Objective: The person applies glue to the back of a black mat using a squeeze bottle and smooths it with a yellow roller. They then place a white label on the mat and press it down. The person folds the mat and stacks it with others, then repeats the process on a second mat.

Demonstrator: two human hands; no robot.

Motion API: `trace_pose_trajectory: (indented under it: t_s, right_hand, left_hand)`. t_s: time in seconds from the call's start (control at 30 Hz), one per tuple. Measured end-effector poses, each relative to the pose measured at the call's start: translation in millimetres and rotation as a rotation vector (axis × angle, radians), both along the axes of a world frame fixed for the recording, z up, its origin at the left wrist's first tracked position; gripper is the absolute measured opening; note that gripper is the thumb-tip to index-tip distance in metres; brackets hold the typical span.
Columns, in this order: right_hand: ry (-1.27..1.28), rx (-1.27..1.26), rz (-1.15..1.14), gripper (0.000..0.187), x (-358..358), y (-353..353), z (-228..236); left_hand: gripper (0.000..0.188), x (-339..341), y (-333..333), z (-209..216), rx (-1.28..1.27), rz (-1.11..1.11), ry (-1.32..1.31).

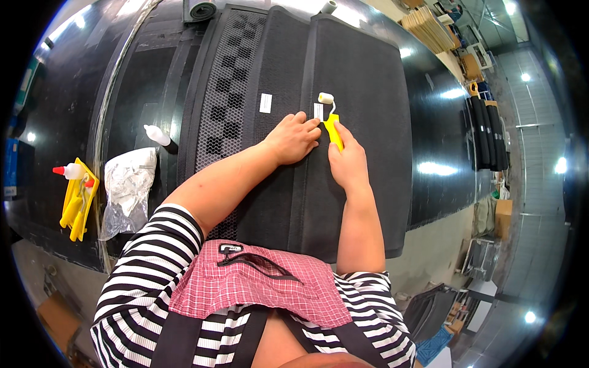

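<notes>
My right hand [350, 162] is wrapped round the yellow handle of a small hand roller [333, 129]. Its white roller head lies over the black mat [365, 80], just above a small white label [318, 111]. To the left of the roller, my left hand [294, 138] rests on the mats with bent, slightly parted fingers, holding nothing that I can see. Its fingertips are beside the lower end of that label, near a raised seam. A second white label [265, 103] sits on the neighbouring black mat, up and left of this hand.
A mat with a honeycomb mesh [224, 92] lies to the left. Farther left on the black table are a white bottle [157, 135], a clear plastic bag with white contents [130, 184] and a yellow tray [78, 199] holding a red-tipped bottle. A rolled mat [202, 10] is at the far edge.
</notes>
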State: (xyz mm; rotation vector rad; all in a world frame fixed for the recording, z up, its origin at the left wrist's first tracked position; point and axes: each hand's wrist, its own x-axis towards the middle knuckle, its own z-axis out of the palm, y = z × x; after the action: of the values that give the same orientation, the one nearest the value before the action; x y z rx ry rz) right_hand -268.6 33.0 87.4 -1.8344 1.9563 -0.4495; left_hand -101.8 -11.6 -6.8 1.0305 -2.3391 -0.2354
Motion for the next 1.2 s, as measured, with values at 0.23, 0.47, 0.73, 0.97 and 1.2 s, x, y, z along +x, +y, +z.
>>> trace_pose_trajectory:
  t_s: [0.23,0.47,0.73,0.97,1.2]
  right_hand:
    - [0.002,0.063,0.014,0.052,-2.4,10.7,-5.3]
    - [0.062,0.061,0.037,0.053,-0.5,15.0,-2.2]
    - [0.068,0.082,0.025,0.053,-0.9,31.0,1.3]
    - [0.124,0.125,0.023,0.053,0.2,39.1,3.9]
    - [0.072,0.114,0.036,0.053,-10.6,51.5,5.9]
  left_hand:
    - [0.021,0.4,0.7,-3.7,-0.042,0.003,0.024]
    - [0.016,6.0,-3.1,-2.7,-0.001,-0.002,0.182]
    - [0.033,4.2,-39.1,8.8,0.336,0.088,0.446]
    - [0.051,6.3,-62.6,10.6,0.499,0.06,0.232]
    - [0.044,6.6,-60.6,3.8,0.379,0.029,0.246]
